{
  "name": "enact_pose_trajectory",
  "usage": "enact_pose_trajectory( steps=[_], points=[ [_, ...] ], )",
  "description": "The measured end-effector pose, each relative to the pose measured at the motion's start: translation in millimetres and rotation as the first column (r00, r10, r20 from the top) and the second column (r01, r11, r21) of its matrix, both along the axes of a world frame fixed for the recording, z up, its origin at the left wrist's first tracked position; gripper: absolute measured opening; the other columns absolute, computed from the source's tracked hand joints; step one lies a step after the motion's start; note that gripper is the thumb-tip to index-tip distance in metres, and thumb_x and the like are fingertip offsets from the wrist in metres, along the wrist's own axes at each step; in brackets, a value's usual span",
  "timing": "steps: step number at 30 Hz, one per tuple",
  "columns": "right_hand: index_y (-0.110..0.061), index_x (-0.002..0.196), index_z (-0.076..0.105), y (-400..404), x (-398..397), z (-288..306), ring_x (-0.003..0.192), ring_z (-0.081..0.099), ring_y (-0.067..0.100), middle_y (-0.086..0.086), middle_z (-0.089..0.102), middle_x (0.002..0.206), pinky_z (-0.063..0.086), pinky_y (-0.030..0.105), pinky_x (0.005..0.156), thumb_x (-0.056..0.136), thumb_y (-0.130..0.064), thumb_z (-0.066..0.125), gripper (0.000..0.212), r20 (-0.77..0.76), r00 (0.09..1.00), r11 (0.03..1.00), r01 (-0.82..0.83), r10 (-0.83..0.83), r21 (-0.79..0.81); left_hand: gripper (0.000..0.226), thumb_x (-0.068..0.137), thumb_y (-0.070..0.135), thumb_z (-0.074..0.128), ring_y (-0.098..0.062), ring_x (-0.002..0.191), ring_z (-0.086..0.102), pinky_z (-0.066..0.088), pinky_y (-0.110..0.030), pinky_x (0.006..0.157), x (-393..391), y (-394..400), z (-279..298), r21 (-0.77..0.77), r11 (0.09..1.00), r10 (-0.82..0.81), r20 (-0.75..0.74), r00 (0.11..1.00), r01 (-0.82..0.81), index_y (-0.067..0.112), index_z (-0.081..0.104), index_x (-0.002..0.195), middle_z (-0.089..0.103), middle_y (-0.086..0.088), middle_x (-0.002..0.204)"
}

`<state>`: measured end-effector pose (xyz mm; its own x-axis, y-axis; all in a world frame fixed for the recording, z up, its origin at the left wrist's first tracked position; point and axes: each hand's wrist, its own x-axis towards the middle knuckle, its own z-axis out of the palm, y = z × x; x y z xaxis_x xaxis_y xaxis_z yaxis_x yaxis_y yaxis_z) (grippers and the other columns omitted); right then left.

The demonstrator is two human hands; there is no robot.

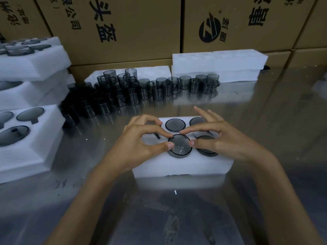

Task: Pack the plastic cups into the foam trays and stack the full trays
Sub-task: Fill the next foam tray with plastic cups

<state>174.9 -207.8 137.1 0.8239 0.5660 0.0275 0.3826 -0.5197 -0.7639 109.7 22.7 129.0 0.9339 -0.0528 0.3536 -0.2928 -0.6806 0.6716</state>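
A smoky grey plastic cup (180,145) sits upside down in the front-middle pocket of the foam tray (182,165) lying on the steel table (265,121) right in front of the person. It stands a little proud of the foam, so it looks not quite seated. Three other pockets of this tray show dark cup bottoms: the back middle (175,124), the back right (196,121) and the front right (206,145). The left-hand pockets are mostly hidden behind the left hand, though the front-left one appears white and empty. So this tray seems roughly two-thirds filled.

The left hand (141,138) pinches the cup's left rim between thumb and curled forefinger. The right hand (210,137) meets it from the other side, thumb and forefinger tips on the rim, the remaining fingers spread loosely over the tray.

Much remains: a large crowd of loose handled cups (134,91) stands upright beyond the tray. To the left, filled trays (31,138) are already stacked in several layers. Empty foam trays (217,64) wait at the back, against printed cardboard cartons (141,23).
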Motion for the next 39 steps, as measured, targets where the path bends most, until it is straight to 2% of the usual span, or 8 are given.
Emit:
enact_pose_trajectory(
  steps=[3, 10, 15, 19, 23, 27, 33, 39],
  points=[
    [-0.062, 0.103, 0.069, 1.2, -0.2, -0.3, 0.148, -0.010, -0.006, -0.032, 0.011, 0.160, 0.000, 0.040, 0.123, 0.082, -0.030, 0.077, 0.039, -0.039, 0.999, 1.000, -0.011, 0.012, 0.023, 0.028, 0.062, 0.062, 0.067, -0.003, 0.125, 0.040, 0.027, -0.049, 0.112, 0.7, 0.7, -1.6, -0.007, 1.000, -0.005, -0.030, 1.000, 0.005, 0.048, 0.072, 0.085, 0.055, 0.016, 0.121],
    [-0.065, 0.097, 0.068, 7.3, 0.6, -3.4, 0.148, -0.007, -0.005, -0.031, 0.014, 0.159, -0.001, 0.053, 0.122, 0.082, -0.034, 0.075, 0.035, -0.045, 0.999, 0.999, 0.019, -0.020, -0.026, 0.015, 0.076, 0.038, 0.078, -0.005, 0.139, 0.028, 0.019, -0.051, 0.116, 5.5, 5.7, -10.9, 0.033, 0.999, 0.005, -0.107, 0.994, -0.001, 0.038, 0.073, 0.090, 0.048, 0.019, 0.136],
    [-0.058, 0.100, 0.070, 9.4, 1.0, -7.0, 0.148, -0.004, -0.005, -0.029, 0.020, 0.158, -0.003, 0.050, 0.122, 0.084, -0.031, 0.075, 0.032, -0.048, 0.998, 0.999, 0.039, -0.039, -0.004, 0.016, 0.078, 0.040, 0.076, -0.008, 0.148, 0.015, 0.012, -0.049, 0.120, 7.1, 8.1, -16.8, 0.029, 1.000, 0.003, -0.146, 0.989, 0.001, 0.038, 0.072, 0.094, 0.041, 0.022, 0.146],
    [-0.053, 0.100, 0.074, 8.0, 6.3, -14.9, 0.148, 0.011, -0.003, -0.025, 0.031, 0.156, 0.009, 0.044, 0.123, 0.084, -0.030, 0.076, 0.028, 0.005, 0.999, 0.990, 0.048, -0.049, 0.130, 0.024, 0.076, 0.056, 0.062, -0.005, 0.144, 0.025, 0.013, -0.044, 0.121, 6.9, 7.8, -17.0, 0.088, 0.996, -0.008, -0.058, 0.998, 0.013, 0.042, 0.072, 0.092, 0.047, 0.024, 0.141],
    [-0.043, 0.098, 0.077, 3.5, 29.7, -30.2, 0.125, 0.052, -0.002, -0.026, 0.062, 0.129, 0.041, 0.024, 0.099, 0.082, -0.037, 0.071, 0.018, -0.223, 0.915, 0.712, 0.401, -0.335, 0.576, 0.028, 0.088, 0.048, 0.058, 0.011, 0.123, 0.044, 0.028, -0.005, 0.100, 21.5, 18.1, -9.2, -0.093, 0.994, -0.063, -0.099, 0.993, 0.053, 0.034, 0.077, 0.103, 0.056, 0.026, 0.128],
    [-0.024, 0.077, 0.073, 9.8, 61.2, -57.1, 0.086, 0.066, 0.012, -0.012, 0.072, 0.077, 0.051, 0.017, 0.071, 0.090, -0.012, 0.058, 0.023, -0.326, 0.683, 0.397, 0.676, -0.653, 0.620, 0.033, 0.095, 0.028, 0.062, -0.008, 0.116, 0.051, 0.036, -0.024, 0.097, 86.1, 61.6, 9.3, 0.054, 0.981, 0.189, -0.022, 0.982, -0.187, 0.029, 0.062, 0.128, 0.056, 0.007, 0.130],
    [-0.016, 0.067, 0.068, 15.3, 79.8, -73.9, 0.066, 0.064, 0.009, -0.007, 0.069, 0.064, 0.054, 0.030, 0.069, 0.084, -0.008, 0.051, 0.026, -0.332, 0.646, 0.333, 0.687, -0.687, 0.646, 0.031, 0.092, 0.004, 0.056, -0.031, 0.097, 0.062, 0.048, -0.032, 0.077, 194.9, 123.9, 42.3, 0.234, 0.884, 0.411, 0.024, 0.911, -0.405, 0.005, 0.061, 0.122, 0.062, -0.015, 0.106],
    [-0.017, 0.067, 0.070, 14.9, 85.3, -76.5, 0.064, 0.064, 0.004, -0.009, 0.071, 0.066, 0.050, 0.027, 0.067, 0.086, -0.010, 0.052, 0.027, -0.335, 0.651, 0.346, 0.689, -0.681, 0.637, 0.039, 0.087, 0.012, 0.057, -0.043, 0.121, 0.049, 0.038, -0.048, 0.106, 251.9, 144.4, 30.1, 0.545, 0.673, 0.541, 0.098, 0.835, -0.500, 0.000, 0.058, 0.125, 0.050, -0.023, 0.132]
  ],
)
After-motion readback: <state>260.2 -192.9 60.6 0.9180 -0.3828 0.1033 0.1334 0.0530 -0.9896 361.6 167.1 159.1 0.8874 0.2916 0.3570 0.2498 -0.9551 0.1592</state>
